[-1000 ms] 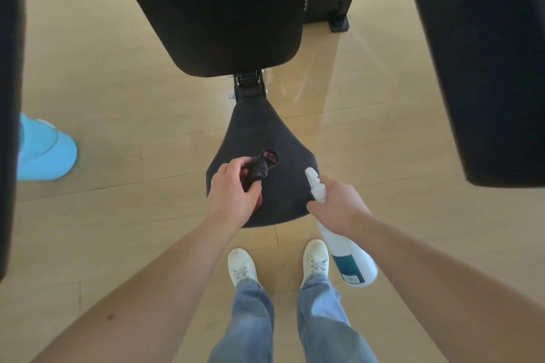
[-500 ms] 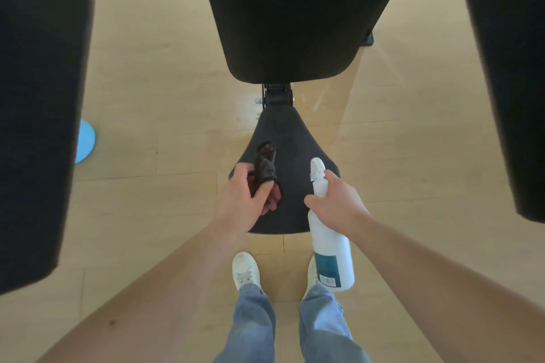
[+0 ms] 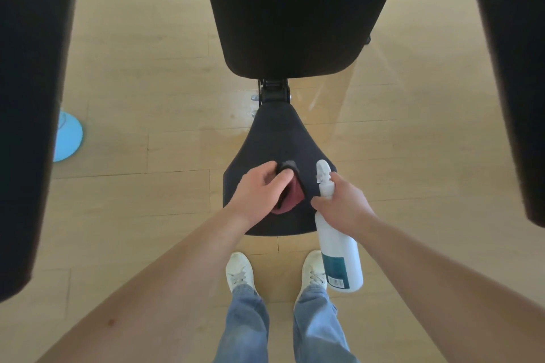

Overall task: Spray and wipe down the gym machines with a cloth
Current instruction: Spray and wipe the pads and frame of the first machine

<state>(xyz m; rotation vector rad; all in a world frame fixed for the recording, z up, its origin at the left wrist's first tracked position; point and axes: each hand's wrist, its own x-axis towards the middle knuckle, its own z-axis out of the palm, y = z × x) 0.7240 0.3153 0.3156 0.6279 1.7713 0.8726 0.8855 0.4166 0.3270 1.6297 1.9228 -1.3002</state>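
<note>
Wood floor (image 3: 147,82) fills the frame, with two tall black pads at the left edge (image 3: 29,97) and the right edge (image 3: 516,68). A back pad (image 3: 295,9) hangs at top centre, and just below it sits the seat (image 3: 274,138), mid-frame, narrow end toward the top.

The bottle (image 3: 339,256) hangs at lower right of centre, body down, nozzle pointing up-frame over the seat's right side. The right hand (image 3: 342,203) is clamped round its neck; whether a finger is squeezing the trigger I cannot tell. The left hand (image 3: 259,194) has its fingers curled round the cloth (image 3: 290,196) — a dark red wad, held against the wide lower part of the seat.

The step in hand looks like wiping the seat, with the spray kept ready. The next move calls for the cloth to sweep the rest of the seat — its narrow end and rims — and then go up to the back pad.
</note>
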